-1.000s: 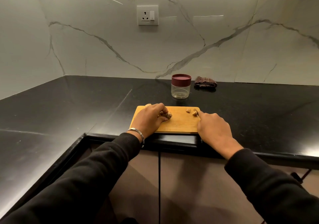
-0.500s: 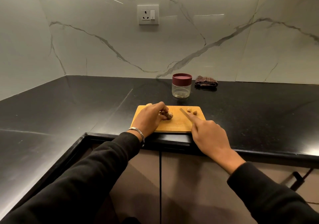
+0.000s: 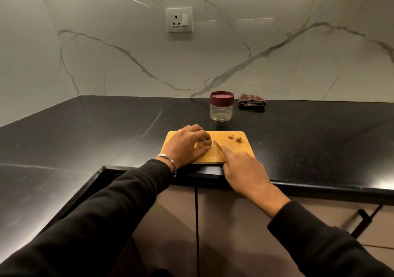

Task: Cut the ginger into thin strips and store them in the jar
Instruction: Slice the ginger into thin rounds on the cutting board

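Note:
A wooden cutting board (image 3: pixel 243 148) lies at the front edge of the black counter. My left hand (image 3: pixel 185 145) grips a knob of ginger (image 3: pixel 205 142) on the board's left half, fingers curled over it. My right hand (image 3: pixel 245 170) holds a knife, index finger stretched along its spine; the blade (image 3: pixel 217 143) lies just right of the ginger, its tip close to my left fingers. Two small cut ginger pieces (image 3: pixel 234 137) sit near the board's far right corner. A clear jar (image 3: pixel 221 106) with a maroon lid on stands behind the board.
A folded dark checked cloth (image 3: pixel 252 103) lies to the right of the jar by the marble wall. A wall socket (image 3: pixel 179 19) is above. The black counter (image 3: pixel 85 131) wraps round to the left in an L-shape.
My right hand has brought the knife leftwards from the two cut pieces to the ginger held by my left hand. The left hand has stayed put.

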`<action>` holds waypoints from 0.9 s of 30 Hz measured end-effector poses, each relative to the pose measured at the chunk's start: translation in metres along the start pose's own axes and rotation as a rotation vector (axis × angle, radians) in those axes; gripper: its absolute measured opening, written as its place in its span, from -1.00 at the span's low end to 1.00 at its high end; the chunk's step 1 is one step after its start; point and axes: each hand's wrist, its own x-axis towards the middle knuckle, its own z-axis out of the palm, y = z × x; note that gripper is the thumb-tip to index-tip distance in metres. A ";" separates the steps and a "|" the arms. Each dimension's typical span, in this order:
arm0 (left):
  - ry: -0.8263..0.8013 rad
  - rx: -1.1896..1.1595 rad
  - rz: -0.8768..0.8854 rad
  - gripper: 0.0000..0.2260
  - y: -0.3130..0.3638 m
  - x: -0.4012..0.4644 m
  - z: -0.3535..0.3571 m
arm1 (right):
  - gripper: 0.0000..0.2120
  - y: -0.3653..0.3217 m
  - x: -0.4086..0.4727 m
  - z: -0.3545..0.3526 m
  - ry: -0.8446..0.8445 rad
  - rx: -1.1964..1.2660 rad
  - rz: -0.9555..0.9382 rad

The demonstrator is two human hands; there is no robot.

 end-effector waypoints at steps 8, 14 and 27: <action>0.047 -0.016 -0.010 -0.82 0.003 -0.002 0.001 | -0.49 -0.008 0.005 0.000 0.035 0.077 -0.017; 0.054 -0.016 -0.029 -0.83 0.003 -0.002 0.003 | -0.49 -0.009 0.008 0.002 0.022 0.081 -0.032; 0.080 -0.011 -0.037 -0.87 0.001 -0.002 0.007 | -0.56 -0.015 0.036 0.007 -0.046 0.100 -0.032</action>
